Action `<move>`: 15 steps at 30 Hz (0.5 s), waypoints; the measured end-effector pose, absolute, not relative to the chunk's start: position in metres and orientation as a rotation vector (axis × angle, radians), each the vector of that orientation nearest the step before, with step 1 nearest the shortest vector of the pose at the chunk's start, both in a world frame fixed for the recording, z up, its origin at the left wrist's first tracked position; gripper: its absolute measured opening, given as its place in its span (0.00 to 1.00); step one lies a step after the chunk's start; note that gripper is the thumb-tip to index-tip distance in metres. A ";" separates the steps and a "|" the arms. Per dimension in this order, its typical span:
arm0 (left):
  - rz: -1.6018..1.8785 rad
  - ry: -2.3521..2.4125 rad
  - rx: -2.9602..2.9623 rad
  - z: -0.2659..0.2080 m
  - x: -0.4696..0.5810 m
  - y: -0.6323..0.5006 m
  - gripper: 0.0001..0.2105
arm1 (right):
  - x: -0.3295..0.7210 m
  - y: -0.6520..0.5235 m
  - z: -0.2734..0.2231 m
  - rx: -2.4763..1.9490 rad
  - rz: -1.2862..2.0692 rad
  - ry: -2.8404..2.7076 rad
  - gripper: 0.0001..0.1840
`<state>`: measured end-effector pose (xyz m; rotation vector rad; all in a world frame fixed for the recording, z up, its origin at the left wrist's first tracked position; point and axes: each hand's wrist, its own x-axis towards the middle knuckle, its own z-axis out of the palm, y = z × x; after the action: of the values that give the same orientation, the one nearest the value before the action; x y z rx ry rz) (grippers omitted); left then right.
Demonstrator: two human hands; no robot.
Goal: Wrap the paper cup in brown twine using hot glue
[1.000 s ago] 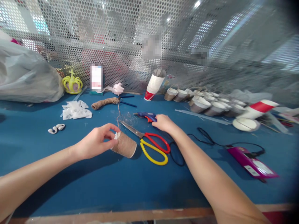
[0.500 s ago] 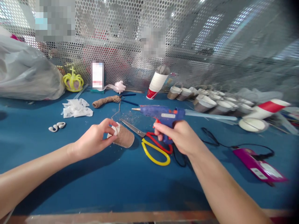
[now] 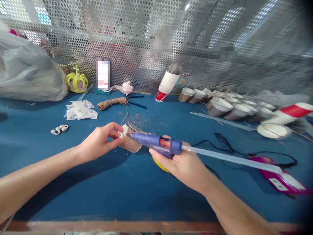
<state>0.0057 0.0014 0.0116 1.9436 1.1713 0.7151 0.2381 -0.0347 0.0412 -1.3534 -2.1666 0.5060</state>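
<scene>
L hand (image 3: 101,140) pinches the white end of the twine-wrapped cup (image 3: 132,143) btwn thumb & fingers; cup's on its side, approx. mid-desk, w/ its other end pointing R. R hand (image 3: 182,163) is wrapped round the blue glue gun (image 3: 151,140), thumb along the near side. Gun's held over the desk (image 3: 110,195), nozzle pointing L at the cup's white end; can't tell if the tip touches. A long clear glue stick (image 3: 220,156) pokes out the back of the gun, running R past the wrist, in front of part of the purple power strip (image 3: 278,178) in this view.

Scissors lie under/behind the gun, mostly hidden: only a bit of blade & a yellow handle (image 3: 160,164) show. A strand of twine runs from nr the cup up to the twine bundle (image 3: 111,103), which lies next to a dark-handled tool (image 3: 137,106).

L side of desk: white curled pcs (image 3: 59,129), crumpled white pcs (image 3: 80,110), yellow crown (image 3: 77,81) by a big plastic bag (image 3: 29,71). Back: phone (image 3: 103,75) upright, pink ribbon bit (image 3: 127,87), leaning paper cup stack (image 3: 168,83). Back R: a bunch of small covered cups (image 3: 220,106), some w/ loop handles.
</scene>
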 end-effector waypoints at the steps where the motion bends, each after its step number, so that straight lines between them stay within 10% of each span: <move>1: 0.712 1.166 1.933 0.012 0.006 0.002 0.11 | 0.238 -0.035 0.040 -1.359 0.484 -2.169 0.12; 15: 0.753 1.094 1.849 0.010 0.006 0.001 0.11 | 0.230 -0.042 0.043 -1.411 0.414 -2.192 0.06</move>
<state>0.0063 0.0007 0.0104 1.8492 1.0942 0.7532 0.2302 -0.0419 0.0432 -1.4107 -2.1921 0.4140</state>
